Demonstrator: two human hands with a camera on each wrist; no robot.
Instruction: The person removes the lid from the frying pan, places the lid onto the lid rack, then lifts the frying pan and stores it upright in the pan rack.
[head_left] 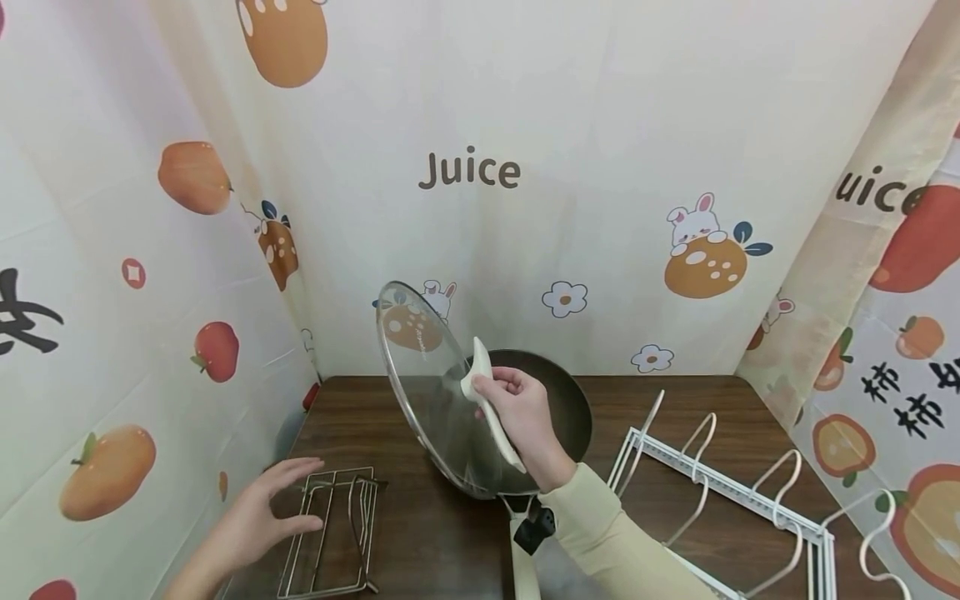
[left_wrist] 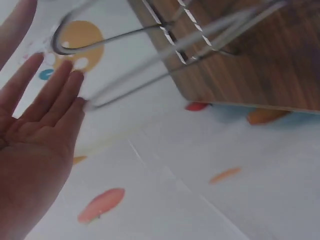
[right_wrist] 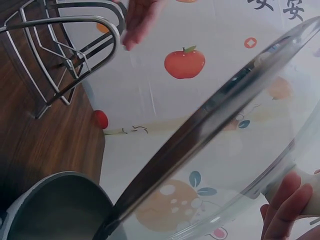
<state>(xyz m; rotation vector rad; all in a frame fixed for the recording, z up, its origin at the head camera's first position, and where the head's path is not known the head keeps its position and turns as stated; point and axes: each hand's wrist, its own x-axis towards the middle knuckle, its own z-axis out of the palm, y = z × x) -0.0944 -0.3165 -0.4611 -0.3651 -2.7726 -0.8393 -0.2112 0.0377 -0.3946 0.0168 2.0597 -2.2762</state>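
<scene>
My right hand (head_left: 528,417) grips the white handle (head_left: 495,427) of a clear glass lid (head_left: 438,408). The lid, metal-rimmed, is tilted steeply above the left side of a dark frying pan (head_left: 566,396). In the right wrist view, fingers curl round the handle at the lower right and the pan (right_wrist: 60,210) shows below the lid's rim. My left hand (head_left: 251,517) is beside a metal wire rack (head_left: 363,542), thumb and fingers spread apart, holding nothing. The left wrist view shows its fingertips close to the rack's blurred wires.
To the right stands a white rack (head_left: 727,481) with several curved prongs. The pan's cream handle (head_left: 522,558) points toward me, partly behind a black wrist camera (head_left: 535,531). Printed curtains (head_left: 585,167) enclose the brown wooden table (head_left: 420,550) at the back and sides.
</scene>
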